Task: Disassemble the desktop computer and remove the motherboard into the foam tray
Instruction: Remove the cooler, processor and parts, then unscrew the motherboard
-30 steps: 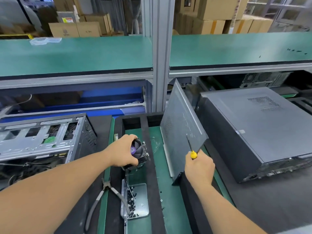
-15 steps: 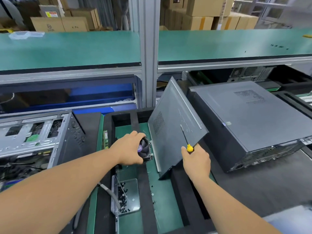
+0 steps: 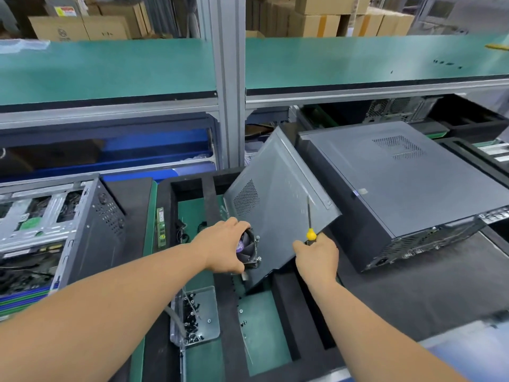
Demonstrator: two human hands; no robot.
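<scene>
My left hand [image 3: 223, 248] grips a black CPU cooler fan [image 3: 248, 248] over the black foam tray [image 3: 209, 194]. Beside it, my right hand [image 3: 316, 256] holds a yellow-handled screwdriver [image 3: 310, 224] and also the lower edge of a grey side panel [image 3: 275, 208], which stands tilted in the tray. An opened computer case [image 3: 55, 224] lies at the left with its metal frame and cables showing. On the right lies a closed dark desktop case [image 3: 399, 183].
A clear box of black screws [image 3: 195, 315] sits in the tray near me. A green memory stick [image 3: 161, 227] lies along the tray's left edge. Green shelf [image 3: 110, 67] and a grey post [image 3: 230, 78] stand behind. More cases sit at the back right.
The view has shifted, so everything sits further left in the frame. My left hand has carried the fan rightward, close against the side panel. My right hand keeps the screwdriver and the panel.
</scene>
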